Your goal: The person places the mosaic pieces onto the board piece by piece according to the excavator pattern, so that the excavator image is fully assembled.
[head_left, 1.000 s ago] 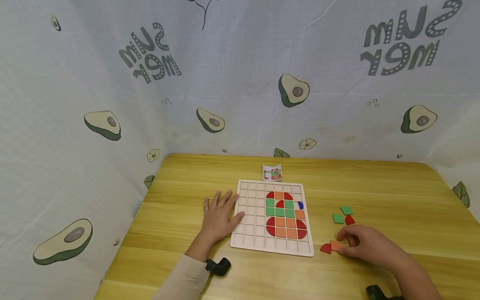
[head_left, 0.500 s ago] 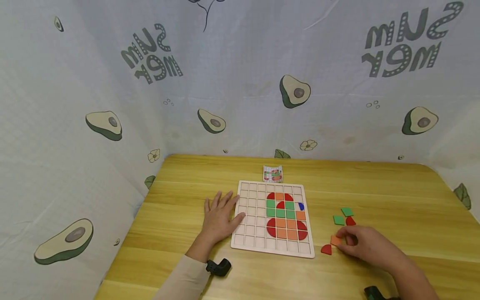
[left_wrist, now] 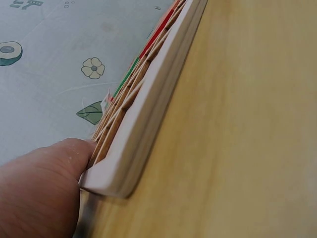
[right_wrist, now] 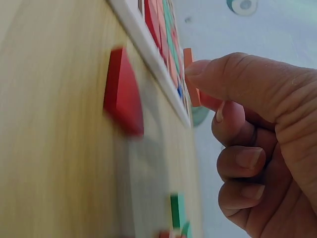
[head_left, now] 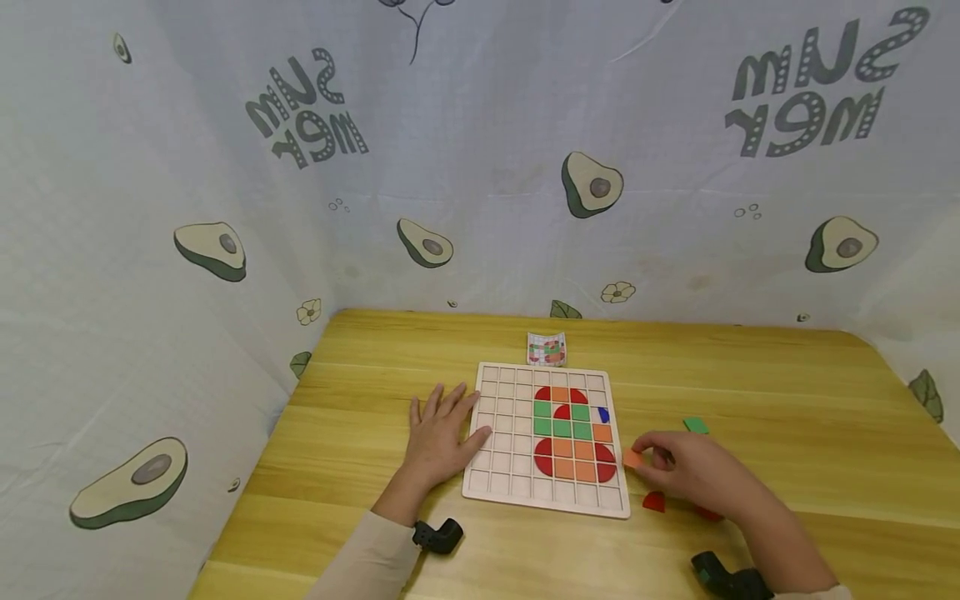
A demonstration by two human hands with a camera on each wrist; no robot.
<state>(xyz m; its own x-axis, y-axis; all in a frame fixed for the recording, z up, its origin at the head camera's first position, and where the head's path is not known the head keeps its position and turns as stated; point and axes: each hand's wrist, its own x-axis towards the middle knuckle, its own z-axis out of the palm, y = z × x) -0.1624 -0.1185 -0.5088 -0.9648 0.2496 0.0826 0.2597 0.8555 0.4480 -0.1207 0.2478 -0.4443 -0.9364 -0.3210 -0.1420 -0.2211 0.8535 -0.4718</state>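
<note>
The right hand point(head_left: 693, 468) pinches an orange tile point(head_left: 632, 459) just right of the grid board point(head_left: 521, 483) (a red piece point(head_left: 654, 502) lies nearby); the left hand point(head_left: 437, 443), fingers spread, touches the board's left edge.

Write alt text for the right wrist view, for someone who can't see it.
A right hand pinches an orange tile near a pale-rimmed board holding coloured tiles. A blurred red tile lies on the wooden table, and a green tile shows near the bottom.
</note>
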